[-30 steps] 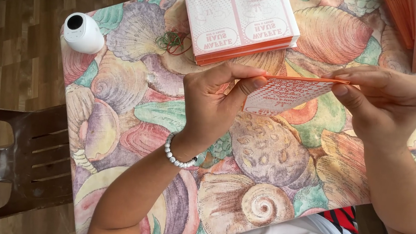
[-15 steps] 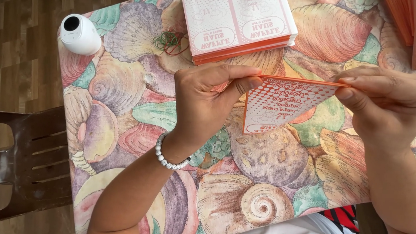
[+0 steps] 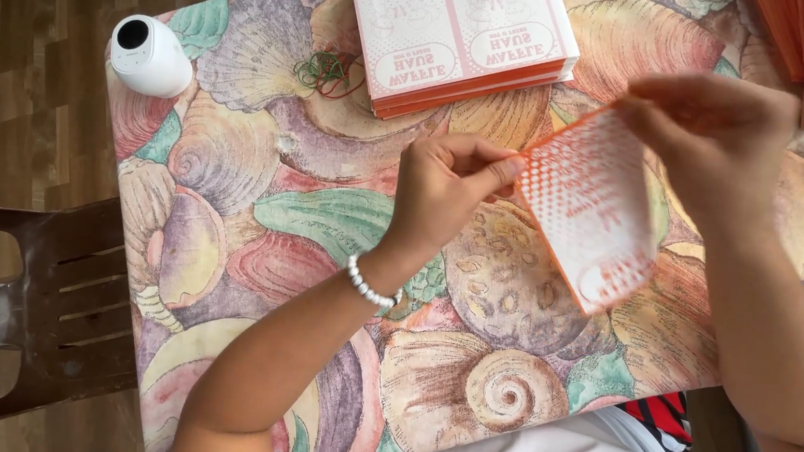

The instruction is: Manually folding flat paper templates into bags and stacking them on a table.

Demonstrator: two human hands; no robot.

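Our left hand [image 3: 444, 186] pinches one top corner of the flat orange-and-white dotted paper bag [image 3: 588, 208] w/ fingers narrow, thumb on forefinger, and our right hand [image 3: 720, 138] grips the other top corner the same way, so the bag hangs tilted in the air above the shell-patterned tablecloth [image 3: 260, 185]. To do this well, we judge, keep both pinches at the very edge & pull evenly so the paper doesn't tear. Farther out: a stack of matching flat bags [image 3: 467, 33] near the far edge, green rubber bands [image 3: 323, 71] just beside it, a small white round camera [image 3: 148, 55] at the corner, a brown plastic chair [image 3: 26, 309] off to the left.

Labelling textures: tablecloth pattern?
Tablecloth: big seashells in pastel pink, green, purple and tan. Head view.
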